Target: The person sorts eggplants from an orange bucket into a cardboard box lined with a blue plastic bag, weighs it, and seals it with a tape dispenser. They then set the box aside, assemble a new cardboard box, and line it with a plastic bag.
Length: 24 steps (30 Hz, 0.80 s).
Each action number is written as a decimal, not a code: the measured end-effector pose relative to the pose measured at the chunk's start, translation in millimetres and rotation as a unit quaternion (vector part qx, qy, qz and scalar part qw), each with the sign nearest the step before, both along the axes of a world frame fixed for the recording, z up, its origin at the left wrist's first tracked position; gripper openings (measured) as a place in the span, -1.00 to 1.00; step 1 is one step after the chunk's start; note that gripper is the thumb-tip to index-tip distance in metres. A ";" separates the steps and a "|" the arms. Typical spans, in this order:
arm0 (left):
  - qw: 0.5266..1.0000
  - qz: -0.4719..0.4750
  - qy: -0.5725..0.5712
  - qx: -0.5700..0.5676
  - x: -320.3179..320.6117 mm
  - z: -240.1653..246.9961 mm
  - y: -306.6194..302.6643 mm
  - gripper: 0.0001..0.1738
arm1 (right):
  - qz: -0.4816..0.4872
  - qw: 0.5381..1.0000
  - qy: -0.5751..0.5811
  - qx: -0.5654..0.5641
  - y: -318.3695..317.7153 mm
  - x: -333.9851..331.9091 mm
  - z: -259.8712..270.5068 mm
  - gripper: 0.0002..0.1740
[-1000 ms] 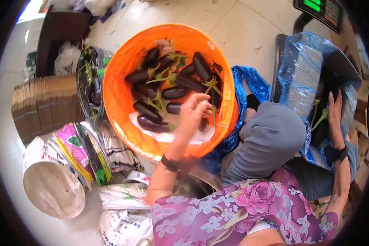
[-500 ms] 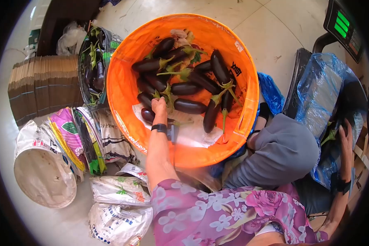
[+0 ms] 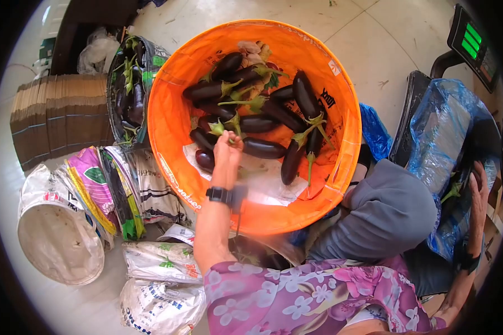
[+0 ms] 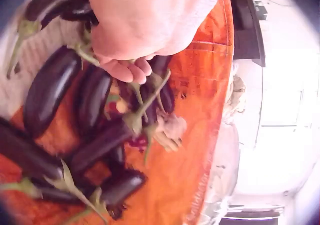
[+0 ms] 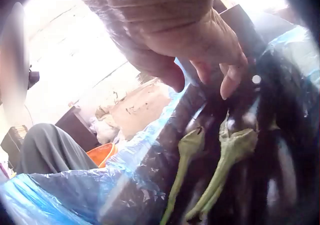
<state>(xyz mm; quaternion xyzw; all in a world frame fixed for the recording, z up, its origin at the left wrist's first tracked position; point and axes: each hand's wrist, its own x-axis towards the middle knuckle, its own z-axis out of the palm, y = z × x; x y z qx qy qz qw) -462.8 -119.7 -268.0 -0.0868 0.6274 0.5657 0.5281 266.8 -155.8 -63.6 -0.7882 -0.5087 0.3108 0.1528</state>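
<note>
My left hand [image 3: 227,153] is inside a round orange fabric basket [image 3: 165,106]. Its thumb and fingers pinch the green stem of an eggplant [image 3: 214,128]; the palm hides part of that grip in the left wrist view. Several glossy dark eggplants [image 3: 257,123] with green stems lie around it in the basket. On the far right, my right hand [image 3: 478,187] reaches over a box lined with blue plastic [image 3: 439,131]. Its fingers are loosely bent above more eggplants [image 5: 245,120], with two green stem ends [image 5: 232,145] just below the fingertips.
A scale display [image 3: 473,40] stands at the upper right, by the lined box. Left of the basket are a bag of eggplants [image 3: 131,95], stacked cardboard [image 3: 58,120], a white bucket [image 3: 61,243] and folded sacks [image 3: 162,301]. My bent knee [image 3: 383,209] is between basket and box.
My left hand moved from the basket's right middle to its left side and now pinches a stem there. An eggplant lies at the right where that hand was. My right hand stays over the box.
</note>
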 end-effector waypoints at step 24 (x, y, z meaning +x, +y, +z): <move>0.669 -0.455 0.587 0.029 57.5 39.9 28.4 -0.80 | 0.054 0.996 0.021 -0.071 3.9 -37.1 7.7 -0.53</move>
